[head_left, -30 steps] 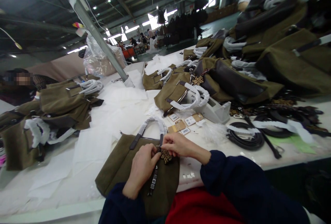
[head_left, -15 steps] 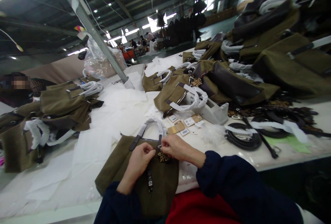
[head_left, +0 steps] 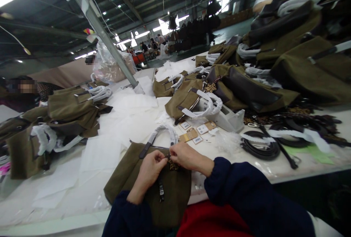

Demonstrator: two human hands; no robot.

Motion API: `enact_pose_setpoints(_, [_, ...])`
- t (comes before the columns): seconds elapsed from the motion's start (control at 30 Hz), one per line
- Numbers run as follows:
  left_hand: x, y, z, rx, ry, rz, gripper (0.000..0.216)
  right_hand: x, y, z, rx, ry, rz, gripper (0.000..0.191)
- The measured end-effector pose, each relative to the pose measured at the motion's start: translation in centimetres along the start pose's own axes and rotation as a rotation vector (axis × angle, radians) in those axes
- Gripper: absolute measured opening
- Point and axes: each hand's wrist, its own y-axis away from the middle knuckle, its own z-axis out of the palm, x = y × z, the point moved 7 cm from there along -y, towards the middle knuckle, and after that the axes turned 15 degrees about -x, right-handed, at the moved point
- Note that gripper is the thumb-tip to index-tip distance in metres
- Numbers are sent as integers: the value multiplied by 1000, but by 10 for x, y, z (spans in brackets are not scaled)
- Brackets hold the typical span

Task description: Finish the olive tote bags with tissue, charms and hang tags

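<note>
An olive-green handbag (head_left: 128,175) lies on the table right in front of me. Its handle (head_left: 163,130), wrapped in white film, stands up at the far side. A leopard-print charm (head_left: 173,165) hangs by the handle's base, partly covered by fingers. My left hand (head_left: 150,168) pinches the charm's dark strap end, over the bag's front. From the right, my right hand (head_left: 186,156) pinches the top of the same charm, its fingertips almost touching the left ones. What exactly lies between the fingertips is mostly hidden. Below them, a short dark strap with a metal piece (head_left: 161,190) hangs down the bag.
Cardboard tags (head_left: 189,134) lie beyond the bag, beside a grey-white dispenser (head_left: 227,114). Coiled black straps (head_left: 260,147) are on the right. Olive bags (head_left: 68,107) are piled left and right, white paper sheets (head_left: 101,153) between. A metal post (head_left: 106,39) rises behind; a person sits far left.
The view has shifted slightly. Both hands stay at the charm, with the fingertips drawn a little closer together.
</note>
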Motion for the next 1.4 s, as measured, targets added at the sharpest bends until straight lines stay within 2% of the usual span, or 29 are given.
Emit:
enact_pose_setpoints(0.2, [11, -1, -1, -91, -9, 100, 25, -4, -2, 0, -35, 94, 10, 12])
enact_pose_setpoints(0.3, [12, -5, -2, -88, -36, 151, 16, -7, -2, 1, -50, 113, -2, 12])
enact_pose_setpoints(0.4, [12, -13, 1, -75, -76, 203, 23, -9, -1, 0, -54, 105, -3, 12])
enact_pose_setpoints(0.53, [17, -15, 3, -80, -113, 246, 16, -9, 6, -4, -17, 38, -6, 10])
enact_pose_setpoints(0.6, [27, -7, 2, -92, -129, 271, 17, -6, 12, -8, 23, -8, -25, 17])
enact_pose_setpoints(0.67, [40, 3, -1, -114, -138, 301, 18, -2, 16, -9, 21, -115, -74, 25])
enact_pose_setpoints(0.8, [61, 16, -11, -131, -48, 342, 18, 11, 19, 1, -161, -598, -178, 17])
enact_pose_setpoints(0.87, [62, 14, -16, -128, 39, 331, 17, 17, 19, 4, -199, -753, -190, 15])
enact_pose_setpoints(1.0, [46, -1, -12, -146, 91, 299, 17, 24, 18, 8, -214, -843, -215, 18])
enact_pose_setpoints(1.13, [31, -15, 5, -179, 60, 336, 15, 27, 17, 9, -177, -685, -215, 20])
enact_pose_setpoints(1.23, [27, -21, 13, -173, 34, 368, 4, 21, 14, 6, -131, -542, -206, 19])
enact_pose_setpoints(1.4, [24, -31, 10, -135, 52, 339, 9, -3, 6, -2, -48, -246, -187, 15])
